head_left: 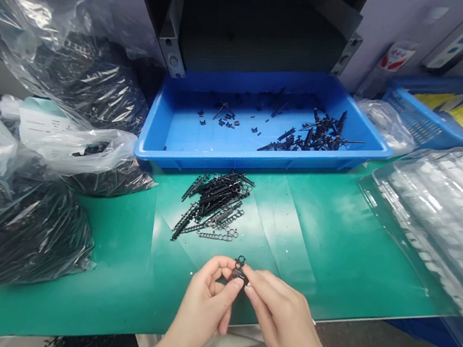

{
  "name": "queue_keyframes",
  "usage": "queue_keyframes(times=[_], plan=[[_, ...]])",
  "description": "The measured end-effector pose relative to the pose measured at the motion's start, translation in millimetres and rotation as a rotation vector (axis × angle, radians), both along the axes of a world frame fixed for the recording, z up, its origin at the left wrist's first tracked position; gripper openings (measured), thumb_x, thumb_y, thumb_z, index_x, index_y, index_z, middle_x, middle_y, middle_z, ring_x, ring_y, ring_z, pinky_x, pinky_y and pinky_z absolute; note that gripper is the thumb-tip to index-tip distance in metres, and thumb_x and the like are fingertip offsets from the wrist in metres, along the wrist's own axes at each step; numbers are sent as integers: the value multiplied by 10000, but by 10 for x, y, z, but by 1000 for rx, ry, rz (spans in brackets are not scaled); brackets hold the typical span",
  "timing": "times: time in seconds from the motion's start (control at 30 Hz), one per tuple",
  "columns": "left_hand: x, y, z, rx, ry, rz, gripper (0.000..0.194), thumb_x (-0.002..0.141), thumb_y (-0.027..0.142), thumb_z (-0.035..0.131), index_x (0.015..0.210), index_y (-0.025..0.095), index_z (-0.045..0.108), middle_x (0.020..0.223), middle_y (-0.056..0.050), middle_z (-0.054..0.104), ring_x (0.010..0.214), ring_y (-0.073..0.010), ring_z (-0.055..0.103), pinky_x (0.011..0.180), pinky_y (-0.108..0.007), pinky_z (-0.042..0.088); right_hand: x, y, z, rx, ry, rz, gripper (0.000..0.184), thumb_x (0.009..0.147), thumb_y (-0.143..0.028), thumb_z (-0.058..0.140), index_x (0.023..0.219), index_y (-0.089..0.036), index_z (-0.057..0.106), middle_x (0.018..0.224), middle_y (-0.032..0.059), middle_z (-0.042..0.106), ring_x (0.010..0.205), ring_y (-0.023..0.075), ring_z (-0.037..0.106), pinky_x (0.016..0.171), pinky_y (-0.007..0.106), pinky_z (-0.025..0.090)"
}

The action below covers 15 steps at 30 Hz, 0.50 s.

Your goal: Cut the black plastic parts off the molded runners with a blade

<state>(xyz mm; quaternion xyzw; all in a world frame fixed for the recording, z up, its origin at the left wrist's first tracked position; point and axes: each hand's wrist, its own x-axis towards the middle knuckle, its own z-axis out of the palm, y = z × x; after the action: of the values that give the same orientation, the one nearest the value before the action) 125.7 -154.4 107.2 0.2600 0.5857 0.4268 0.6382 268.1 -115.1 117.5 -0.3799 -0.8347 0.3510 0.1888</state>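
A small black plastic part point(238, 274) with a ring-shaped end is pinched between my two hands, just above the table's near edge. My left hand point(211, 296) grips it with thumb and curled fingers. From the other side, the thumb and fingertips of my right hand point(278, 305) close on the same part. Its lower portion is hidden by my fingers. Just beyond my hands lies a heap of black plastic strips point(217, 200), long and narrow, several with ring ends.
Behind the heap stands a blue tray point(211, 162) holding small black pieces point(317, 133). Plastic bags of black parts point(28, 226) crowd the left of the green table point(124, 273). Clear trays point(442, 224) are stacked at right, near a blue basket point(417, 121) and a bottle point(393, 61).
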Motion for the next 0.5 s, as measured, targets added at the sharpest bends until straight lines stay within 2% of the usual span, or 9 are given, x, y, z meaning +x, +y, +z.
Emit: queue_keyframes(times=[0.2, 0.37, 0.5], plan=[[25, -23, -15, -28, 49, 66, 225, 794, 400, 523, 839, 185, 475, 671, 62, 513, 248, 13, 342, 257, -122, 164, -48, -29, -66, 13, -5, -32, 344, 931, -198, 311, 1180, -170, 545, 931, 83, 669, 786, 202, 637, 630, 300, 515], [-68, -34, 31, -46, 166, 84, 215, 797, 396, 502, 848, 194, 451, 406, 111, 393, 287, -51, 319, 307, -145, 220, -79, 188, -26, 37, -185, 20, 333, 923, -288, 365, 1187, -178, 534, 939, 83, 683, 810, 212, 649, 626, 299, 519], [-183, -45, 15, 23, 321, 255, 175, 782, 353, 542, 825, 209, 452, 608, 65, 445, 434, -63, 378, 401, -164, 302, -217, 509, 25, 89, -372, -2, 303, 874, -272, 499, 1154, -165, 549, 1013, 108, 663, 841, 256, 657, 658, 352, 522]])
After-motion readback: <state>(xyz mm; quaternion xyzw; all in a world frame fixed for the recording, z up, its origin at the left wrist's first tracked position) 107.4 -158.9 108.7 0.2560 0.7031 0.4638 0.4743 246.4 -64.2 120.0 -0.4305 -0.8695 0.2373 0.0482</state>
